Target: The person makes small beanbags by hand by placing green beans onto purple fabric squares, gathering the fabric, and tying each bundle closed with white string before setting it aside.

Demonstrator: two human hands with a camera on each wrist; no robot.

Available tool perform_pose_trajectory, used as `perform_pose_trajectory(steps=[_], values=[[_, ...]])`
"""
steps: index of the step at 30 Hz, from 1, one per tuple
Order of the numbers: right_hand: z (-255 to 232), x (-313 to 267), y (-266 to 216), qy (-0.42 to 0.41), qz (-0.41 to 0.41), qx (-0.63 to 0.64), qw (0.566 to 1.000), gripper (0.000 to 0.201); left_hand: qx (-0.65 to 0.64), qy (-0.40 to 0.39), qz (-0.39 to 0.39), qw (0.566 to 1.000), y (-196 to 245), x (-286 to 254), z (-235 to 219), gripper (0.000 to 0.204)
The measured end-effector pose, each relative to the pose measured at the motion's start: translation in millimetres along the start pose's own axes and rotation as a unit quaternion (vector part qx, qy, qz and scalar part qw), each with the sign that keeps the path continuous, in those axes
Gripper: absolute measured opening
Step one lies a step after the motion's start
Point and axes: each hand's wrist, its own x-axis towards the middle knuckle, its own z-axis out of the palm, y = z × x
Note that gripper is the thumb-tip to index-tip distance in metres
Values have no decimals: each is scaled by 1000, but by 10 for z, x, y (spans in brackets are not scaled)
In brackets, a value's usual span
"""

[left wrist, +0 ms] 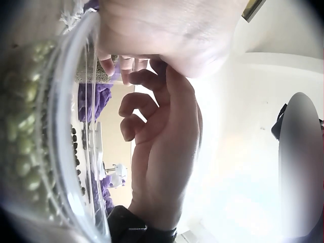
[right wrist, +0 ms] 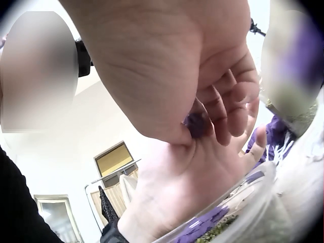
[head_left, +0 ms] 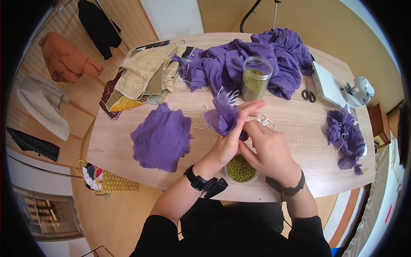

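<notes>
My left hand (head_left: pixel 229 143) holds a gathered piece of purple cloth (head_left: pixel 221 113), whose ruffled end fans out on the far-left side of the hand. Against the left palm, my right hand (head_left: pixel 269 143) pinches a small rounded purple bundle (right wrist: pixel 196 124) of that cloth between thumb and curled fingers. What the bundle contains is hidden. Just below both hands stands a clear tub of green beans (head_left: pixel 241 169). Beyond them is a tall clear jar (head_left: pixel 257 70), partly filled with the same beans. White string (head_left: pixel 266 122) lies beside the right hand.
A flat stack of purple cloth pieces (head_left: pixel 162 137) lies to the left. Behind are patterned fabric samples (head_left: pixel 143 73) and a large purple cloth heap (head_left: pixel 274 51). Black-handled scissors (head_left: pixel 308 95), a small sewing machine (head_left: pixel 359 92) and tied purple cloth (head_left: pixel 342 135) are at the right.
</notes>
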Motion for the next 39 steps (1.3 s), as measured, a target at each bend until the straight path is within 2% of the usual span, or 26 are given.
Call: perform_pose_trajectory(steps=[5, 8, 10, 11, 13, 16, 18, 20, 22, 25, 29, 31, 34, 36, 39], values=[[11, -23, -23, -31, 18, -22, 999, 24, 13, -24, 27, 999, 17, 10, 1, 65], [69, -28, -20, -31, 29, 42, 998, 23, 6, -30, 21, 999, 76, -2, 12, 64], [87, -38, -28, -61, 84, 116, 988, 25, -10, -23, 17, 1000, 100, -10, 18, 62], [86, -40, -21, -61, 84, 116, 988, 25, -8, -18, 19, 1000, 112, -12, 18, 61], [74, -36, 4, -88, 117, 268, 952, 28, -5, -12, 23, 1000, 113, -17, 9, 59], [129, -34, 13, -73, 99, 314, 941, 28, -16, -22, 15, 1000, 103, -29, -11, 60], [124, -31, 3, -85, 102, 314, 940, 27, -39, -48, -26, 998, 150, -35, -18, 61], [107, -30, -3, -97, 105, 313, 939, 27, -42, -58, -29, 997, 193, -33, -35, 61], [86, -34, -3, -123, 135, 358, 916, 27, -45, -67, -33, 996, 195, -41, -41, 62], [125, -61, 49, -139, 137, 403, 894, 27, -96, -70, -49, 992, 151, -59, -42, 62], [133, -40, 12, -129, 166, 448, 869, 26, -185, -52, -110, 975, 158, -82, -29, 63], [145, -42, 44, -144, 231, 554, 787, 24, -218, -39, -136, 966, 154, -88, -29, 65], [199, -97, 122, -145, 227, 545, 794, 21, -220, -53, -128, 966, 131, -85, -39, 65], [165, -70, 110, -153, 214, 547, 794, 21, -226, -2, -107, 968, 163, -88, -2, 63], [128, -22, 45, -152, 218, 550, 792, 21, -241, 12, -113, 964, 60, -81, -82, 62]])
